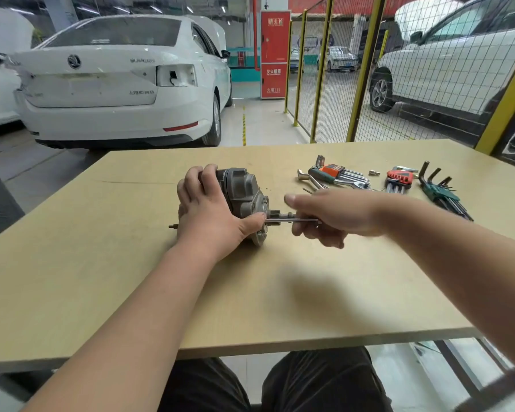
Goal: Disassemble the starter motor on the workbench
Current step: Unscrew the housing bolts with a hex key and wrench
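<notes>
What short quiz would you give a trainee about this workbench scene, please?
1. True or false: the left hand lies flat on the workbench, clear of the starter motor.
2. What does the right hand hold? A) a hammer B) a slim metal tool C) a rag
3. Fill in: the hex key sets lie to the person's ____ of the starter motor.
Key: 1 false, the left hand grips the starter motor. 2 B, with its tip at the flange end of the starter motor. 3 right.
</notes>
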Action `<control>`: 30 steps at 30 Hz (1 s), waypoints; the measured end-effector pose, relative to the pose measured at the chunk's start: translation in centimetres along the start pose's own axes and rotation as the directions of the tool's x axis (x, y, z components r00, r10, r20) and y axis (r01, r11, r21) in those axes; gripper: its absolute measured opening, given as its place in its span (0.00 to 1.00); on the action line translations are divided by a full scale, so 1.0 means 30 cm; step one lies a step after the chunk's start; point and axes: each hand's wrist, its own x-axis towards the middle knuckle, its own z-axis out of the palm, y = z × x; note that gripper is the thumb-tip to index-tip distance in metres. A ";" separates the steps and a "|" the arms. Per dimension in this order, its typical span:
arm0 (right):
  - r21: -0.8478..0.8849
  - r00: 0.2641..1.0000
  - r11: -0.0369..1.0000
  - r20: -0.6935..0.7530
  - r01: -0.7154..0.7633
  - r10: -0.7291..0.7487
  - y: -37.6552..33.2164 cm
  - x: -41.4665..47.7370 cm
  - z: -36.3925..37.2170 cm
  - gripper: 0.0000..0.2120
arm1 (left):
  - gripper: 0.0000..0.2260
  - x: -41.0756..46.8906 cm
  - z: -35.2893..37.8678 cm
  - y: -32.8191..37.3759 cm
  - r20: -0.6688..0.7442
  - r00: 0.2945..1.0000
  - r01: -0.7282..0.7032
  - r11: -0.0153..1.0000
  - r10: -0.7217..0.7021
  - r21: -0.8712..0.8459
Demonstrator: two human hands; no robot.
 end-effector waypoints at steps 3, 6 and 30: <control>0.071 0.989 0.995 0.136 -0.067 0.057 -0.007 0.028 -0.023 0.20 | 0.45 0.001 0.002 0.001 -0.009 1.000 0.002 1.000 -0.002 0.014; -0.166 0.997 0.984 0.043 0.068 -0.062 -0.005 0.037 -0.018 0.17 | 0.45 0.001 0.006 0.003 -0.011 1.000 0.012 1.000 -0.011 0.027; -0.887 0.750 0.402 -0.103 0.229 -0.653 0.001 0.040 0.070 0.16 | 0.58 0.007 -0.039 -0.097 0.099 0.982 -0.164 0.987 0.162 0.009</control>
